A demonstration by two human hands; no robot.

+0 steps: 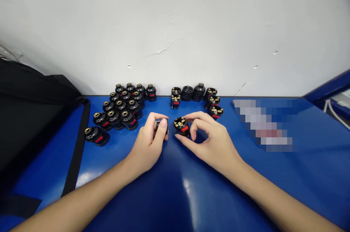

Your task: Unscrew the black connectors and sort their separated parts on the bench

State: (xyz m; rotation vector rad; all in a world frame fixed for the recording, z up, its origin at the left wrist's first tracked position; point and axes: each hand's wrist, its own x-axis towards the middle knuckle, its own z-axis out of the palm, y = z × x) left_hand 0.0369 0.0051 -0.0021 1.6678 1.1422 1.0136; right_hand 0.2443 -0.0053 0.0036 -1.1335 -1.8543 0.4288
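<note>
So we've got both hands resting near the middle of the blue desk (246, 188), a little in from its far edge. Our right hand (212, 142) is pinching a black lamp-socket insert (181, 125) between thumb and fingertips, brass contacts and a red tab facing up, just above the surface. Our left hand (150, 144) is curled around a small black part (158, 124) that's mostly hidden by the fingers, so we can't tell exactly what it is; the two pieces sit just beside each other, not touching. Toward the far left corner there's a packed cluster of finished black sockets (121, 110) with brass tops. Along the far edge sits a smaller bunch of open inserts (214, 102) and stacked black rings (187, 93). A black bag (32, 115) lies over the left edge.
</note>
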